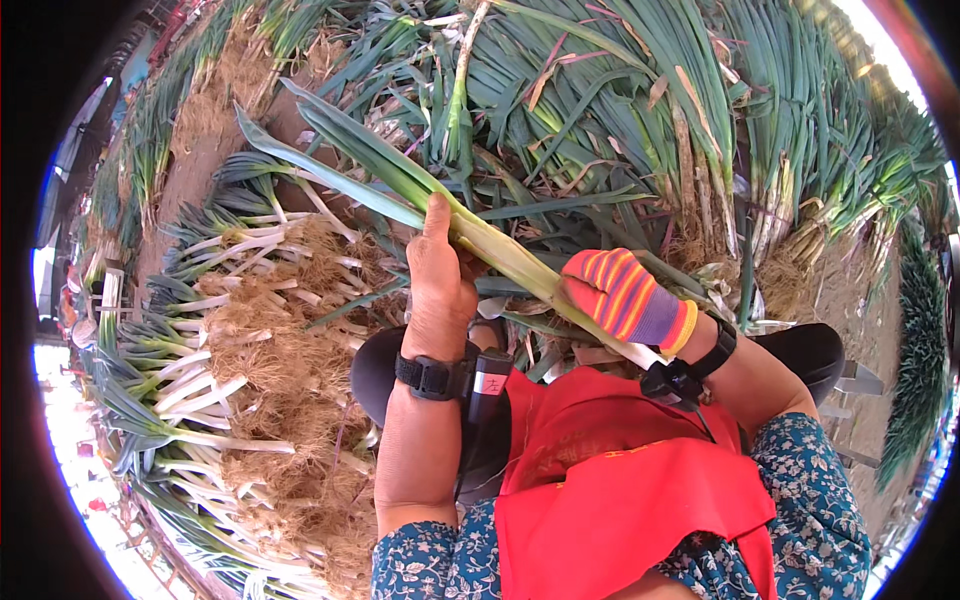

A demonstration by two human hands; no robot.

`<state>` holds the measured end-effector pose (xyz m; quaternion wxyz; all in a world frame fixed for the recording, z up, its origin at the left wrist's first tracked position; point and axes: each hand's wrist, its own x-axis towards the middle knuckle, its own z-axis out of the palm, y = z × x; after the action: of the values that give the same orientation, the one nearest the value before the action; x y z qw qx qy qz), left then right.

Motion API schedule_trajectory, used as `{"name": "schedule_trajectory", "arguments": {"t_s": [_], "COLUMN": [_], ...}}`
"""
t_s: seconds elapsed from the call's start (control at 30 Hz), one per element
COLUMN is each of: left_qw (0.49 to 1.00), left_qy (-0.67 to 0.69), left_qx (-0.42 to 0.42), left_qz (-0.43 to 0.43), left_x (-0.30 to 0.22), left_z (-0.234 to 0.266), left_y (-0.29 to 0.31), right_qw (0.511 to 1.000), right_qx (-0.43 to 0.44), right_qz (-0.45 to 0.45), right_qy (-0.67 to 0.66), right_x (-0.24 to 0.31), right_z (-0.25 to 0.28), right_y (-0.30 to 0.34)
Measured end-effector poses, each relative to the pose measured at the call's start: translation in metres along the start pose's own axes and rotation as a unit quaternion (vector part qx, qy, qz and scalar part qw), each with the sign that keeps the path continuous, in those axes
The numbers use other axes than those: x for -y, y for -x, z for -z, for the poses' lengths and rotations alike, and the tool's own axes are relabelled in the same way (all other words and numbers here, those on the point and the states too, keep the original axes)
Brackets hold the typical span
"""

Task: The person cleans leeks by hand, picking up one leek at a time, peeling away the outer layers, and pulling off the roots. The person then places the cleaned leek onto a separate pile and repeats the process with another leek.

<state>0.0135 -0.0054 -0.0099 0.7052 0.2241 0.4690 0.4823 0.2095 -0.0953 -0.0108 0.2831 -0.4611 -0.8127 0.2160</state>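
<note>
L hand (440, 285), bare, w/ a black wrist strap (432, 376), was wrapped round the pale mid-shaft of a long green onion (480, 235); thumb pointed up along the stalk, fingers hidden behind it; clenched on it as far as visible. R hand (622, 297), in a striped orange/pink/purple knit glove w/ yellow cuff, gripped the same green onion lower down, nearer the white end; also closed round the shaft; black strap (715, 350) on that wrist too. Stalk ran diagonally, green leaves fanning to upper left, white end (640, 352) toward lower right by the R wrist, held above the person's lap.

Person wore a red apron (620, 480) over blue floral sleeves (810, 500); dark trousered knees (375, 365) showed either side; a small dark device w/ red-and-white label (488, 385) sat just beside the L wrist.

To the left, a heap of trimmed onions (215, 330) lay on the ground, white shafts & tangled brown roots facing right, leaves to the left; touching one another, stacked several deep. Ahead & to the right, a big pile of untrimmed onions (640, 110), dark green leaves mixed w/ dry yellowed ones, roots (700, 250) hanging toward the person; bare brown soil (850, 300) at right between piles; more green leaves (920, 370) at far right edge.
</note>
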Motion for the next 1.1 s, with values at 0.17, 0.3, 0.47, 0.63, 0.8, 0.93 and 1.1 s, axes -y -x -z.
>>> {"name": "schedule_trajectory", "arguments": {"t_s": [0.17,0.3,0.47,0.63,0.8,0.93,1.1], "left_qw": [0.985,0.968,0.946,0.939,0.946,0.979,0.996], "left_qy": [0.008,0.034,0.081,0.006,-0.039,-0.121,-0.033], "left_qx": [0.166,0.245,0.313,0.345,0.32,0.155,0.021], "left_qz": [-0.038,-0.032,-0.004,0.006,0.034,-0.058,-0.075], "left_x": [-0.008,-0.009,-0.004,0.006,0.008,0.014,0.01], "left_z": [0.0,-0.008,-0.014,-0.017,-0.012,-0.005,-0.012], "left_y": [0.008,0.016,0.015,0.022,0.017,-0.001,0.001], "right_qw": [0.965,0.97,0.907,0.853,0.915,0.963,0.967], "right_qx": [0.092,0.189,0.299,0.325,0.182,-0.007,-0.221], "right_qz": [-0.208,-0.064,-0.051,-0.184,-0.252,-0.264,-0.09], "right_qy": [-0.131,-0.136,-0.293,-0.365,-0.258,-0.051,0.09], "right_x": [0.009,0.008,-0.014,-0.062,-0.047,-0.027,-0.005], "right_z": [0.018,0.027,0.021,-0.001,-0.006,-0.009,-0.031], "right_y": [-0.011,-0.011,-0.019,0.006,0.022,0.017,0.005]}}
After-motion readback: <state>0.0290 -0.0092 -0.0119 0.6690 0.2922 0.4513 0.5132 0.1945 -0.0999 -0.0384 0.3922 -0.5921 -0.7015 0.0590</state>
